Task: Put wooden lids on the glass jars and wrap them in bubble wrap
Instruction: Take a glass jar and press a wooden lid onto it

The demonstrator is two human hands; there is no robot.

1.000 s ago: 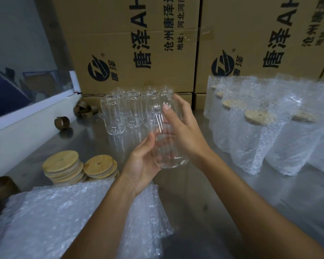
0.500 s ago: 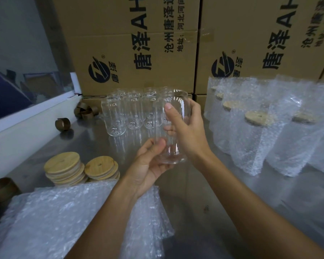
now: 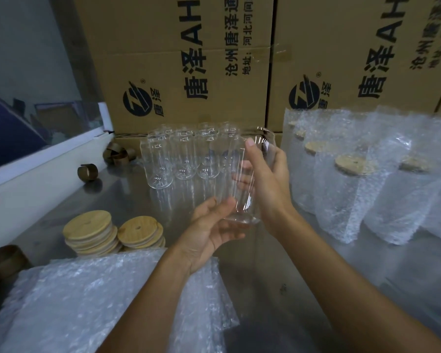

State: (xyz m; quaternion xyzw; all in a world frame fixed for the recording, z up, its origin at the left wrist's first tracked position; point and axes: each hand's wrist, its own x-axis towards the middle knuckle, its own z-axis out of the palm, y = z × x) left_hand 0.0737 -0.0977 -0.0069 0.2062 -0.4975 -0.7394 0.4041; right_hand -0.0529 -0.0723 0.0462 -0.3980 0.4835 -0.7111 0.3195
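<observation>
- Glass is what we are handling: we are holding one clear jar (image 3: 242, 184) up off the steel table (image 3: 303, 289), in front of the row of bare jars (image 3: 183, 156) by the boxes.
- We are wrapping our right hand (image 3: 270, 184) around the jar's side, thumb up near the rim, fingers curled behind the glass, so it is staying upright with its mouth free for a lid.
- We are cupping our left hand (image 3: 211, 230) under and beside the base, fingers loosely curved and touching the glass; we are judging this as support against a slip.
- We are keeping two stacks of wooden lids (image 3: 112, 235) close on the left, each top lid showing a small hole, and the sheets of bubble wrap (image 3: 87, 301) nearest us, likely so each step is within easy reach.
- We are standing the wrapped jars (image 3: 354, 179) together on the right, lids on, apart from the bare ones.
- We are reading the cardboard boxes (image 3: 189, 59) behind: a round logo, large characters "唐泽", the letters "AH", and smaller print with "沧州" and "河北"; the rest is cut off.
</observation>
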